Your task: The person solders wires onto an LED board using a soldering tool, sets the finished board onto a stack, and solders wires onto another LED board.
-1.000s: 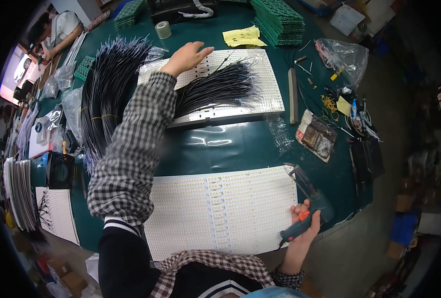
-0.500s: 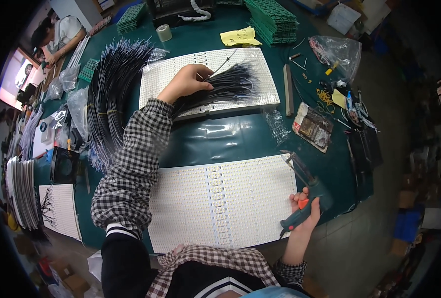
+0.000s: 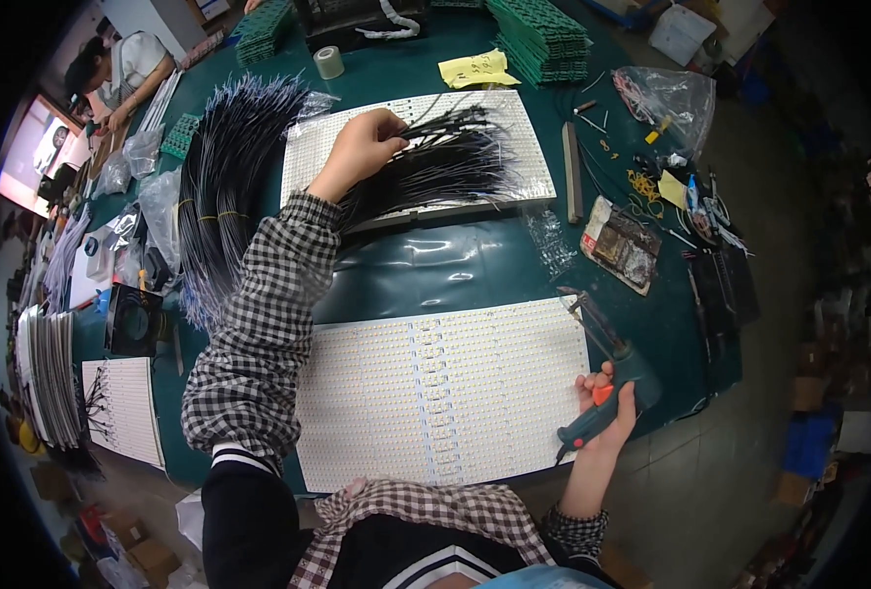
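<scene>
At the near right part of the worktop (image 3: 435, 263), a soldering gun (image 3: 637, 378) is grasped by its handle in the right grip (image 3: 614, 432), its tip pointed up and leftward over the corner of a white panel (image 3: 367, 402). The gun can be judged hard and moderately heavy, best held by the handle, well clear of a tip that may be hot. The panel is laid along the near edge; it looks thin and somewhat flexible, with small parts on its face, so its edges would be the safer hold.

Farther off, toward the far edge, a few black wires (image 3: 455, 162) appear to be pinched between thumb and fingers of the left grip (image 3: 365, 147). The wires are spread across a raised white panel (image 3: 317, 147); they seem light, limp and easily tangled, better drawn singly by the dark length than by the fine pale ends.

The worktop is covered in glossy dark green sheet, likely slick. Toward its right edge a stained block (image 3: 624, 245) and a clear bag (image 3: 676, 108) are seen; at the far edge, green stacks (image 3: 543, 44). Beyond the far left corner, a co-worker (image 3: 131, 74) is seated.
</scene>
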`<state>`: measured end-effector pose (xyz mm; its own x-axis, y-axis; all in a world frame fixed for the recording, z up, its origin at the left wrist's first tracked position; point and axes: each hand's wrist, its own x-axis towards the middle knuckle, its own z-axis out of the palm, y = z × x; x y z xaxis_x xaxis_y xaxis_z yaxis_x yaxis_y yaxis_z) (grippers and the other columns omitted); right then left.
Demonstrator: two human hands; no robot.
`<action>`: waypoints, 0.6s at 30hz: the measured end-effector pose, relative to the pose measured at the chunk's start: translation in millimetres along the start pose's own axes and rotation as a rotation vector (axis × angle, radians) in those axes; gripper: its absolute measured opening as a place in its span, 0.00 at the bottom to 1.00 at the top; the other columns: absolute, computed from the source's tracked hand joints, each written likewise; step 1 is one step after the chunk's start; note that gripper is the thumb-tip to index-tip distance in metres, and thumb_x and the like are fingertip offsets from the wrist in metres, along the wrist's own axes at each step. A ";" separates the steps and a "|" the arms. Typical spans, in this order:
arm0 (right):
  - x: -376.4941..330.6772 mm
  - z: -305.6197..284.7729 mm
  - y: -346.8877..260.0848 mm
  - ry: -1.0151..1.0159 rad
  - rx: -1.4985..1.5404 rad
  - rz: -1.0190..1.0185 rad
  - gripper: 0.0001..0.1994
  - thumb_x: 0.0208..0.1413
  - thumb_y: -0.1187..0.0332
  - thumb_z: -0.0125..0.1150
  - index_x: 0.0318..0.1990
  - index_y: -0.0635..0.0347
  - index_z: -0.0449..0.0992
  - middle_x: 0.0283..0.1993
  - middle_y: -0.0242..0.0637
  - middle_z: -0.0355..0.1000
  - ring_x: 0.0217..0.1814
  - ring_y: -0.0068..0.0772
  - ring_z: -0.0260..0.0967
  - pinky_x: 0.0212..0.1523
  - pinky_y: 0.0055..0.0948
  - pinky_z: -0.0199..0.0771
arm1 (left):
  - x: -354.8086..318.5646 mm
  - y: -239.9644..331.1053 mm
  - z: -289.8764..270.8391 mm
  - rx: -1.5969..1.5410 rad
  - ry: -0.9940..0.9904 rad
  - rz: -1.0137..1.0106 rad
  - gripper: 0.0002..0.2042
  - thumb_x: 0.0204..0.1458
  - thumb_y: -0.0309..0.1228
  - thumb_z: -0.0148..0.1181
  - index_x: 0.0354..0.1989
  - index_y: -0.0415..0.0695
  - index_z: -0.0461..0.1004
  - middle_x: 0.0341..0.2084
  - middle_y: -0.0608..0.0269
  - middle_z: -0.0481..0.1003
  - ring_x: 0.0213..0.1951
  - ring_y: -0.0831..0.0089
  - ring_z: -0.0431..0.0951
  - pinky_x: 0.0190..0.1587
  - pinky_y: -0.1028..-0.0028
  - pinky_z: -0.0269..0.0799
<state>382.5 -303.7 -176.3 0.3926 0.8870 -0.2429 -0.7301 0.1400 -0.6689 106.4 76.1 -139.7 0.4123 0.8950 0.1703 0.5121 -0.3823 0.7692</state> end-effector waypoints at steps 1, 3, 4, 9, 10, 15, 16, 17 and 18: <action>-0.2 -0.2 -0.1 0.030 -0.001 -0.005 0.21 0.56 0.55 0.48 0.46 0.66 0.65 0.32 0.36 0.68 0.38 0.30 0.65 0.50 0.33 0.62 | -0.7 -0.4 0.6 0.002 0.001 -0.025 0.13 0.41 0.29 0.63 0.36 0.36 0.74 0.29 0.54 0.75 0.33 0.67 0.75 0.36 0.73 0.69; -0.4 -0.3 0.3 0.019 -0.012 0.001 0.22 0.55 0.55 0.49 0.46 0.67 0.65 0.32 0.36 0.69 0.39 0.31 0.65 0.51 0.35 0.63 | -0.7 -0.9 0.0 0.067 0.027 0.007 0.12 0.45 0.32 0.58 0.34 0.36 0.73 0.28 0.51 0.74 0.32 0.61 0.74 0.35 0.69 0.68; -0.3 -0.2 0.6 0.057 -0.020 -0.012 0.23 0.54 0.55 0.50 0.46 0.68 0.64 0.32 0.37 0.69 0.39 0.32 0.66 0.51 0.37 0.63 | 0.2 -0.7 -0.8 0.070 0.030 0.006 0.12 0.45 0.32 0.58 0.34 0.36 0.73 0.28 0.51 0.74 0.32 0.61 0.74 0.35 0.69 0.68; -1.0 1.0 -0.4 0.025 -0.003 -0.005 0.22 0.55 0.55 0.50 0.46 0.68 0.64 0.32 0.37 0.69 0.39 0.31 0.66 0.51 0.37 0.63 | 3.1 5.0 -2.1 0.139 -0.063 0.004 0.12 0.54 0.35 0.50 0.35 0.35 0.66 0.22 0.60 0.72 0.25 0.75 0.71 0.29 0.77 0.67; -1.2 1.6 -1.0 0.049 0.019 -0.014 0.22 0.55 0.56 0.50 0.46 0.68 0.64 0.31 0.37 0.69 0.39 0.31 0.66 0.51 0.37 0.63 | 1.6 7.0 -2.5 0.140 -0.035 -0.031 0.15 0.54 0.37 0.51 0.37 0.35 0.66 0.21 0.61 0.71 0.24 0.76 0.70 0.28 0.78 0.66; -1.9 3.9 -2.3 0.018 0.001 -0.008 0.21 0.55 0.56 0.50 0.46 0.68 0.65 0.32 0.37 0.69 0.39 0.31 0.66 0.51 0.36 0.64 | -0.9 18.1 -4.5 -0.131 -0.119 -0.228 0.18 0.50 0.43 0.53 0.37 0.38 0.70 0.23 0.54 0.71 0.26 0.63 0.71 0.30 0.69 0.65; -2.0 4.4 -2.3 0.046 0.008 -0.014 0.21 0.55 0.56 0.50 0.46 0.68 0.65 0.32 0.37 0.69 0.39 0.31 0.66 0.51 0.36 0.64 | -0.4 19.6 -5.0 -0.148 -0.143 -0.205 0.19 0.49 0.44 0.54 0.37 0.38 0.70 0.22 0.55 0.71 0.25 0.66 0.70 0.29 0.70 0.64; -1.9 4.7 -2.4 0.026 0.004 -0.006 0.21 0.55 0.56 0.50 0.46 0.68 0.65 0.32 0.37 0.69 0.39 0.31 0.66 0.51 0.36 0.64 | 0.1 21.0 -5.7 -0.141 -0.156 -0.260 0.19 0.49 0.44 0.54 0.37 0.38 0.70 0.22 0.55 0.71 0.25 0.66 0.70 0.29 0.70 0.64; -1.8 5.1 -2.5 0.022 0.009 -0.006 0.21 0.55 0.57 0.50 0.46 0.68 0.65 0.32 0.37 0.69 0.39 0.31 0.66 0.51 0.36 0.64 | -0.5 22.2 -5.9 0.032 -0.109 -0.099 0.19 0.48 0.44 0.55 0.36 0.38 0.71 0.22 0.55 0.71 0.25 0.64 0.70 0.28 0.69 0.64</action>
<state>380.7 -303.4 -170.6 0.4091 0.8764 -0.2541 -0.7328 0.1496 -0.6639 113.0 68.5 -119.1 0.4373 0.8989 0.0254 0.5772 -0.3022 0.7586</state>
